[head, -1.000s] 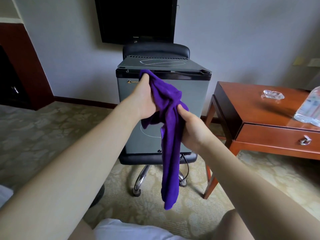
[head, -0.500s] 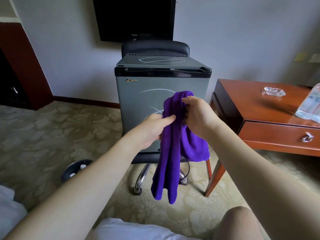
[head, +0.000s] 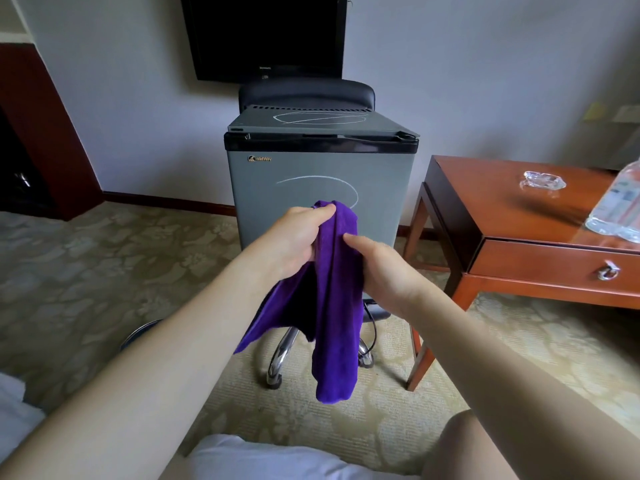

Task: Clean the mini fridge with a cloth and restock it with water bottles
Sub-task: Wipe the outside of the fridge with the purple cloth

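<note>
Our left hand (head: 294, 239) grips the top of the purple cloth (head: 332, 306), which hangs in front of the closed mini fridge (head: 320, 188), and our right hand (head: 377, 268) pinches its right fold just below. We judge this to be readying the cloth, with no wiping begun: white marks show on the door and top, so next we should bunch the cloth into a pad and press it to the door. At far right, the water bottles (head: 620, 206) wait on the bench (head: 502, 216).

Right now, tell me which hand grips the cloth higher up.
The left hand: it pinches the top fold of the cloth, while the right hand grips its side lower down.
</note>
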Motion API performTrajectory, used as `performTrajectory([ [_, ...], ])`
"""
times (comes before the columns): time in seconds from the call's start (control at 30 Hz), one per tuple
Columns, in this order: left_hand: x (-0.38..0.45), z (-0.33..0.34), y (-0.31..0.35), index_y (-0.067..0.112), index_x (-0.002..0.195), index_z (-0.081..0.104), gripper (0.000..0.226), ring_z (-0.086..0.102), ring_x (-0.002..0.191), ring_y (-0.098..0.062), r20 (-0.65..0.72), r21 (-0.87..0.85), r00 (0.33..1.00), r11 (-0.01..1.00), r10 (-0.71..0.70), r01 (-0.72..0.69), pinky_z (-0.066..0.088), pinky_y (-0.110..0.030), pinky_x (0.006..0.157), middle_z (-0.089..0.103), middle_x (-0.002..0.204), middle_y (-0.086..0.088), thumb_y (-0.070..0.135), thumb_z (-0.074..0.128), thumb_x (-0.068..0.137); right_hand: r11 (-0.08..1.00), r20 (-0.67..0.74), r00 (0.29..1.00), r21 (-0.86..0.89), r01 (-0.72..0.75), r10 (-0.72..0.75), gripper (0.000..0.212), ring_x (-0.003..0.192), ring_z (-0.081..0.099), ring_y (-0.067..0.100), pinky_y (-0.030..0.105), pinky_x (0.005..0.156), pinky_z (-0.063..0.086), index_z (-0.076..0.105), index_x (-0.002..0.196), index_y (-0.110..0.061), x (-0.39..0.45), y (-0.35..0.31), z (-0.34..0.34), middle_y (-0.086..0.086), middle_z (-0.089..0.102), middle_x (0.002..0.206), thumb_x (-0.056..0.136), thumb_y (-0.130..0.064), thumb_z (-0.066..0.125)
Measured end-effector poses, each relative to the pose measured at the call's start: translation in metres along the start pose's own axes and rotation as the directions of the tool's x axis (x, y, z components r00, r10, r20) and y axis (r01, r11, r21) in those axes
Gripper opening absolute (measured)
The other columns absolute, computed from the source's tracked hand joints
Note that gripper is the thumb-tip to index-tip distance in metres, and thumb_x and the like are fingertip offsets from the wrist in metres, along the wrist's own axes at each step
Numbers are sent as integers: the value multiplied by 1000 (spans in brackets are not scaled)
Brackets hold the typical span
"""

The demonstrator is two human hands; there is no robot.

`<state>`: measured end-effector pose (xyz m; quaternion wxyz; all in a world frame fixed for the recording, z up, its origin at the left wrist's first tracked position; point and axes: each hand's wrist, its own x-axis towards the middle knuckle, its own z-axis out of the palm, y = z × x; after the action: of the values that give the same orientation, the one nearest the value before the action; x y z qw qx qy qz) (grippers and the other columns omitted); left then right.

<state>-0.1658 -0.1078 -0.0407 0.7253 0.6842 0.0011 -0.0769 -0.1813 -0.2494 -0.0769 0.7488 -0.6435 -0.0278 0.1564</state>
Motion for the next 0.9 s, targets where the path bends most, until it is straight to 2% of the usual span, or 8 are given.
performTrajectory([
  [0.13,3,-9,7,-14,117,60,44,69,90,-35,-60,185,998,983,26,-15,54,-59,91,67,102,-26,27,55,102,987,-34,997,-152,57,-63,36,91,66,22,42,94,49,68,111,4,-6,-2,-1,11,73,100,100,-27,55],
  [0.2,4,-12,10,-2,102,63,31,63,80,-29,-87,249,994,968,64,-41,56,-57,89,61,87,-19,28,57,100,986,-27,996,-142,82,-87,33,88,64,22,42,89,50,69,105,4,-7,-4,1,10,71,94,98,-27,58],
  [0.27,3,-16,14,11,93,59,20,56,73,-24,-116,326,988,943,106,-63,59,-48,81,52,78,-13,30,56,100,989,-39,993,-107,105,-109,23,85,58,24,41,81,47,65,84,-7,-8,-6,3,9,65,86,96,-26,61],
  [0.37,3,-23,14,12,86,58,24,57,66,-24,-141,407,979,910,145,-76,60,-46,77,52,75,-13,31,54,100,988,-110,982,-41,151,-155,29,76,54,22,38,76,40,51,69,-17,-6,-10,3,5,58,75,93,-22,66],
  [0.53,5,-27,5,11,90,63,30,61,70,-25,-171,315,976,946,134,-75,61,-50,81,58,78,-14,36,53,101,976,-144,965,-25,216,-218,28,68,53,19,37,71,36,50,70,-18,-6,-14,7,1,58,67,91,-22,68],
  [0.67,6,-24,5,8,90,66,36,68,73,-23,-274,169,954,983,121,-76,63,-38,72,67,78,-8,38,52,103,973,-175,958,12,232,-227,33,60,47,12,30,59,31,46,67,-20,-5,-21,6,-3,52,63,95,-23,63],
  [0.8,6,-27,5,-4,83,63,57,70,80,-37,-358,260,907,957,223,-132,61,-48,81,65,74,-16,50,52,96,971,-181,954,-52,232,-237,29,66,46,16,34,66,32,52,69,-20,-4,-28,3,0,51,69,95,-27,63],
  [0.9,3,-26,9,10,63,43,52,50,59,-23,-343,365,876,908,338,-207,47,-34,65,42,64,-8,50,51,96,991,-128,983,-50,126,-132,20,79,59,21,36,74,45,67,95,-10,-7,-31,5,5,65,84,94,-30,62],
])
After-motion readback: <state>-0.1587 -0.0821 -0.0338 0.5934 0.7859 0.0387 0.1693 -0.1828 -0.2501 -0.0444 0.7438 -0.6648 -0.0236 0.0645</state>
